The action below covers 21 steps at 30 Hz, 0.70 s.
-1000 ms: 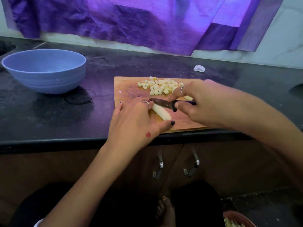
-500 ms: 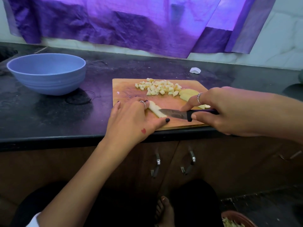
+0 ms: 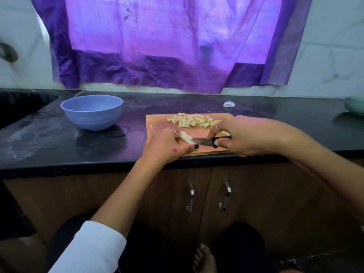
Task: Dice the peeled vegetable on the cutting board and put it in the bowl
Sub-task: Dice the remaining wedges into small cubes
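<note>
- Head view: the left hand [image 3: 167, 146] presses flat on a pale strip of peeled vegetable [image 3: 186, 137] at the near side of the cutting board [image 3: 157, 120], the fingers closed down on it, and the thumb with dark nail polish lies just beside the blade.
- The right hand [image 3: 244, 136] is wrapped tightly around the black handle of the knife [image 3: 202, 142]; the tip of the blade touches the end of the strip.
- The main risk, I think, is the left thumb: it is so near to the edge that a small slip on the wet vegetable could cut it.
- The strip is narrow and rounded, so it may roll under the blade and give uneven pieces.
- The diced pile [image 3: 189, 120] lies at the far side of the board, with uncut slices [image 3: 214, 123] partly hidden behind the right hand; a wide movement of this hand could push cubes onto the counter [image 3: 275, 123].
- The bowl [image 3: 91, 112] stands well apart on the left and looks empty, so pieces may fall during the transfer.
- The board reaches the front edge of the counter; strong pressure could shift it.
</note>
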Each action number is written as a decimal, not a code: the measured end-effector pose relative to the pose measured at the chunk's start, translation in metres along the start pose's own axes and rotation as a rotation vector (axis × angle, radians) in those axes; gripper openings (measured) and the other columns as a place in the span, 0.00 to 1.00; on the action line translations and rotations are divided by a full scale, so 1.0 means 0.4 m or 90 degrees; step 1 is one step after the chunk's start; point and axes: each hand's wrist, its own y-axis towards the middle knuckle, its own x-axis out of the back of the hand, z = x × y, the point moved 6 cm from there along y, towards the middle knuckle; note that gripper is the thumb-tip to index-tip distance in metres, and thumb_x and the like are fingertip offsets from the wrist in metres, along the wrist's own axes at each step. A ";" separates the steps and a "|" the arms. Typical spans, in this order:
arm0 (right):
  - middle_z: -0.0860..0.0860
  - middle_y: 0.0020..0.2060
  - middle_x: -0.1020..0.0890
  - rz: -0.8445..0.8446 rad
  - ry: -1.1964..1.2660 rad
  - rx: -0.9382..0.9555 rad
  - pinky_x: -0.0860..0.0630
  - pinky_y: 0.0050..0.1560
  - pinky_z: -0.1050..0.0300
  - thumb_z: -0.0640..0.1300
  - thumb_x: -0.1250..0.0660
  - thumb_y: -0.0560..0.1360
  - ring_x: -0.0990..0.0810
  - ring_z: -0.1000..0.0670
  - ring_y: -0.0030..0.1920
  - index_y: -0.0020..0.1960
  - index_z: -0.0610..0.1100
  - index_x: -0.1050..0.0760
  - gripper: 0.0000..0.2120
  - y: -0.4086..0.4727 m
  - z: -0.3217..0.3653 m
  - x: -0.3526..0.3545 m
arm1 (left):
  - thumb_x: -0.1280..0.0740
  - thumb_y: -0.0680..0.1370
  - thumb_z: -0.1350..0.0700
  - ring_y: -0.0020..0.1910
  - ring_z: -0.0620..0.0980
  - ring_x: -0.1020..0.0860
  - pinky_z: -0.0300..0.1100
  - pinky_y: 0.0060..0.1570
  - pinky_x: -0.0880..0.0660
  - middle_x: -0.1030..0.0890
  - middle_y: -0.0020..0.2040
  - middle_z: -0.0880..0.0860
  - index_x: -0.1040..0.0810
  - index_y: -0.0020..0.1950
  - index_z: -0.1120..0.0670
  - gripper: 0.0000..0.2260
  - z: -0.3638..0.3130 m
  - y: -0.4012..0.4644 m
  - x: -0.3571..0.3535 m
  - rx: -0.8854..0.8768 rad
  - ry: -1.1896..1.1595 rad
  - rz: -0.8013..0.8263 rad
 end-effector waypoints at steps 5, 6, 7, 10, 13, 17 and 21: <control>0.50 0.50 0.24 -0.076 0.099 -0.008 0.26 0.39 0.61 0.45 0.43 0.81 0.25 0.55 0.39 0.58 0.52 0.25 0.10 -0.014 -0.016 -0.063 | 0.40 0.65 0.28 0.53 0.51 0.23 0.50 0.52 0.25 0.19 0.53 0.50 0.21 0.53 0.52 0.32 -0.008 -0.018 0.001 -0.012 -0.003 0.012; 0.51 0.45 0.24 -0.087 0.108 -0.013 0.26 0.41 0.58 0.45 0.44 0.81 0.25 0.54 0.40 0.59 0.51 0.26 0.11 -0.021 -0.017 -0.078 | 0.41 0.65 0.28 0.52 0.51 0.23 0.50 0.52 0.25 0.19 0.53 0.50 0.21 0.54 0.53 0.34 -0.007 -0.017 -0.002 -0.015 -0.009 0.022; 0.51 0.40 0.26 -0.097 0.105 -0.018 0.26 0.42 0.56 0.45 0.45 0.82 0.26 0.54 0.39 0.59 0.51 0.27 0.11 -0.026 -0.018 -0.090 | 0.42 0.64 0.27 0.51 0.51 0.23 0.50 0.53 0.25 0.19 0.54 0.51 0.21 0.55 0.54 0.36 -0.006 -0.016 -0.003 -0.019 -0.014 0.028; 0.52 0.37 0.29 -0.108 0.075 -0.020 0.25 0.46 0.53 0.45 0.47 0.82 0.27 0.51 0.38 0.60 0.51 0.29 0.11 -0.034 -0.016 -0.100 | 0.36 0.68 0.30 0.51 0.52 0.23 0.51 0.53 0.25 0.19 0.52 0.53 0.21 0.54 0.56 0.31 -0.004 -0.014 -0.001 -0.018 -0.025 0.040; 0.48 0.49 0.24 -0.077 0.077 -0.031 0.25 0.48 0.52 0.44 0.46 0.81 0.24 0.49 0.45 0.54 0.53 0.30 0.08 -0.017 -0.015 -0.089 | 0.32 0.69 0.35 0.50 0.52 0.24 0.49 0.52 0.25 0.20 0.50 0.51 0.23 0.45 0.49 0.18 0.002 -0.005 0.006 -0.024 -0.025 0.015; 0.44 0.41 0.21 0.018 0.032 -0.107 0.29 0.27 0.60 0.50 0.49 0.83 0.24 0.49 0.32 0.56 0.42 0.27 0.16 -0.007 -0.026 -0.081 | 0.31 0.71 0.38 0.61 0.52 0.28 0.46 0.63 0.30 0.25 0.62 0.52 0.27 0.66 0.53 0.28 -0.004 -0.001 0.005 -0.057 -0.012 0.031; 0.45 0.28 0.24 0.083 0.017 -0.152 0.32 0.19 0.64 0.53 0.52 0.83 0.28 0.49 0.25 0.51 0.39 0.29 0.21 -0.006 -0.021 -0.101 | 0.35 0.74 0.37 0.62 0.53 0.29 0.46 0.62 0.31 0.24 0.63 0.55 0.26 0.65 0.56 0.28 -0.003 0.007 0.000 -0.069 0.030 0.051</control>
